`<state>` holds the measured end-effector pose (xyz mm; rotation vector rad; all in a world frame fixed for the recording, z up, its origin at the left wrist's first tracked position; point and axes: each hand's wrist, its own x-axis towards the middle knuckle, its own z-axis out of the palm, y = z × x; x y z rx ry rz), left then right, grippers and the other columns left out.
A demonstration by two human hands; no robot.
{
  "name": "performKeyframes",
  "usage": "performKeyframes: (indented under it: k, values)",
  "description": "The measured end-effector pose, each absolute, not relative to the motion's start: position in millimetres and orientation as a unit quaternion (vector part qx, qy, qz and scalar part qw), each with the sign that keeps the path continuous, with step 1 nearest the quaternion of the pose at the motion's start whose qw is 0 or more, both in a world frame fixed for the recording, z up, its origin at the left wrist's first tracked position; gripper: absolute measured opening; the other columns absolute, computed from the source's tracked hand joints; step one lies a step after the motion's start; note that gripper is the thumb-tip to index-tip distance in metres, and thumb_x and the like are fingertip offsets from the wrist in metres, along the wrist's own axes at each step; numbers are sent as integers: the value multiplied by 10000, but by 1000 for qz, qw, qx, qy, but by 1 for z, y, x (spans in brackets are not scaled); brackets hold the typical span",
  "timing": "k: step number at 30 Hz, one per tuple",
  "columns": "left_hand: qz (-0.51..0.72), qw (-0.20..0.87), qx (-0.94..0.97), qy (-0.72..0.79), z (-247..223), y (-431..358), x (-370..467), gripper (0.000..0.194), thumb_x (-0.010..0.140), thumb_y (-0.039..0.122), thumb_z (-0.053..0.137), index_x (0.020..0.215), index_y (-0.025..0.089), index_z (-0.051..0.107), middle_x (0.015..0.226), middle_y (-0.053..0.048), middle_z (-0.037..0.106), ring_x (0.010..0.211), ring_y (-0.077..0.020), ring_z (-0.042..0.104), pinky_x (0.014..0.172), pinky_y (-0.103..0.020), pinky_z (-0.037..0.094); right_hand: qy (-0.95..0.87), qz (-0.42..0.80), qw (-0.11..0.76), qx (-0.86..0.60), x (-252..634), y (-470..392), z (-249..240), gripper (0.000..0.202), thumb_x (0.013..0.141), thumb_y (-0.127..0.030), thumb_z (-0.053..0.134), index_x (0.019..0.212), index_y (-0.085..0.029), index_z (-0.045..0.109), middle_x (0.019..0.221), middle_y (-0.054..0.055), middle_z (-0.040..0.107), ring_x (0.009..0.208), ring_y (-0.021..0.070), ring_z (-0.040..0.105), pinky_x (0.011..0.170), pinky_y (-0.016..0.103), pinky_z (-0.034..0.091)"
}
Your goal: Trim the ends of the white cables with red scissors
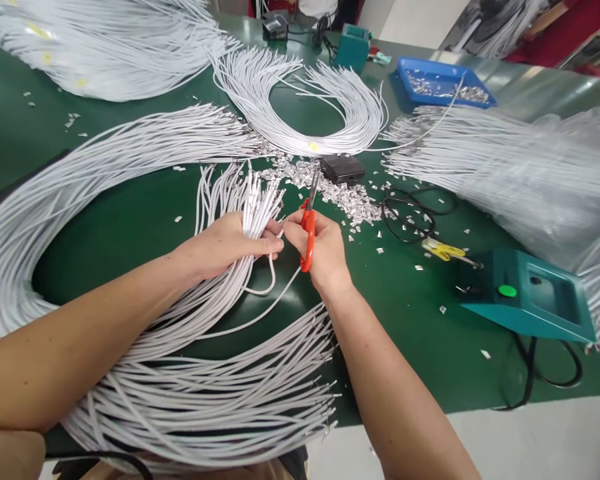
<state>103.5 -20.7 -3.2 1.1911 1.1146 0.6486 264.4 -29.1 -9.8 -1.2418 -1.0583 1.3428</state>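
My left hand (235,243) is wrapped round a bunch of white cables (257,208), their ends pointing away from me. In my right hand (325,247) is a pair of orange-handled scissors (308,240), blades pointing up and away. The right thumb and fingertips also pinch near a single cable beside the left fingers; its end is partly hidden. More white cables (220,400) lie in a thick bundle under my forearms, their ends toward the right. Small silvery clippings (353,203) are heaped just beyond my hands, next to a black block (343,169).
A coiled cable bundle (300,137) lies at the back, with a wrapped bundle (540,167) on the right. A blue tray (445,83) holds small metal parts. On the right stands a teal device (525,293) with a yellow-handled clip (445,251) and black cords (530,373).
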Motion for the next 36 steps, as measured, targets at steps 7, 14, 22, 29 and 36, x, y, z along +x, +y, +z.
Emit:
performKeyframes:
  k: [7, 14, 22, 29, 36]
  values:
    - [296, 570, 569, 513, -11, -22, 103, 216, 741, 354, 751, 831, 169, 684, 686, 3, 655, 676, -161, 602, 692, -309, 458, -390, 636, 491, -449, 269, -24, -15, 144, 717, -288, 717, 638, -175, 677, 592, -35, 540, 605, 98, 468, 619, 268, 382]
    - [292, 646, 525, 471, -10, -17, 100, 233, 773, 358, 742, 865, 154, 675, 745, -25, 685, 662, -137, 592, 638, -279, 453, -410, 670, 456, -418, 285, -16, -20, 126, 683, -244, 756, 798, -191, 748, 669, -26, 608, 645, 104, 506, 668, 274, 408]
    - [312, 569, 564, 511, -3, -25, 104, 205, 715, 314, 778, 815, 172, 670, 696, 8, 675, 680, -149, 621, 701, -300, 472, -437, 547, 485, -524, 270, -21, -23, 101, 691, -272, 699, 712, -180, 664, 666, -39, 578, 632, 102, 485, 635, 268, 391]
    - [345, 545, 545, 535, -11, -17, 102, 215, 713, 312, 761, 821, 144, 681, 688, -19, 686, 679, -165, 631, 681, -304, 476, -466, 386, 552, -574, 282, -19, -15, 178, 754, -349, 701, 687, -188, 661, 654, -25, 578, 631, 108, 480, 665, 280, 413]
    - [354, 585, 524, 507, -14, -18, 102, 243, 734, 328, 774, 845, 138, 672, 735, -29, 705, 706, -162, 655, 662, -282, 461, -461, 519, 519, -499, 272, -26, -9, 209, 760, -383, 691, 767, -177, 726, 685, -21, 606, 636, 100, 508, 663, 264, 437]
